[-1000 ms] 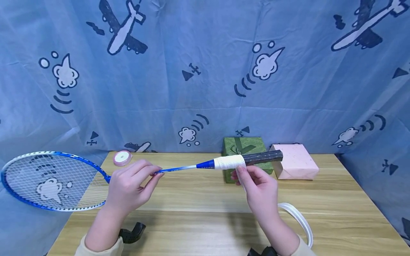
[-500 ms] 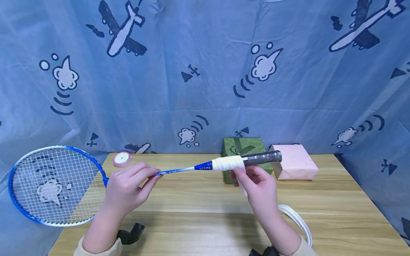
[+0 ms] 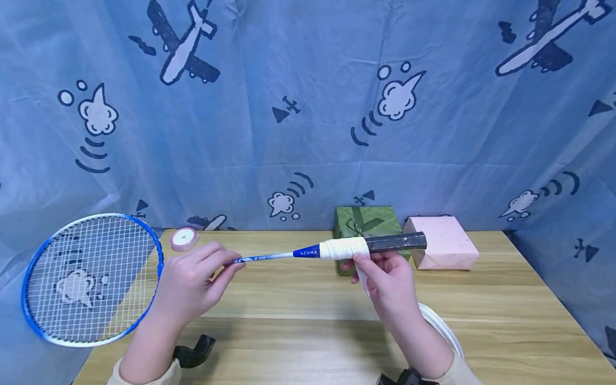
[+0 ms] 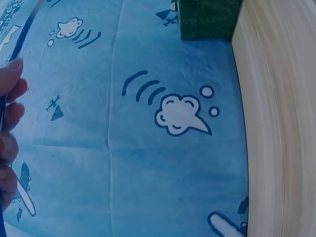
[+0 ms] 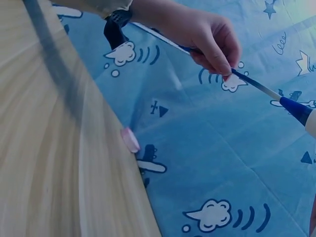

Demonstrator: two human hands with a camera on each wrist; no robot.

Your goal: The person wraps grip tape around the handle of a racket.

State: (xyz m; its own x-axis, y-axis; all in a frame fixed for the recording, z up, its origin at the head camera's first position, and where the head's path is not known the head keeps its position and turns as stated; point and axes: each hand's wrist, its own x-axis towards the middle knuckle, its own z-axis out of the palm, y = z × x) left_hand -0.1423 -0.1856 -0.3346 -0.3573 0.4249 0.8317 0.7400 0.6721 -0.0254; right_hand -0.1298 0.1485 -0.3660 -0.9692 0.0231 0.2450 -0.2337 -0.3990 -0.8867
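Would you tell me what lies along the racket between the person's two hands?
In the head view, between the left hand and the right hand run the thin blue-and-white shaft, the blue cone and the white grip tape.

The racket (image 3: 240, 258) stretches sideways above the worktop (image 3: 308, 299), like a bar across the middle. The left hand (image 3: 192, 283) holds its thin shaft and the right hand (image 3: 387, 283) holds its handle. Between the two hands the wood is bare, so a hand could pass there, under the racket. Behind the handle, a green box (image 3: 368, 224) and a pink box (image 3: 445, 243) block the back edge. A ribbon roll (image 3: 183, 238) sits at the back left. White tape (image 3: 445, 331) loops near the right wrist. The blue curtain (image 3: 308, 117) closes the back and sides.
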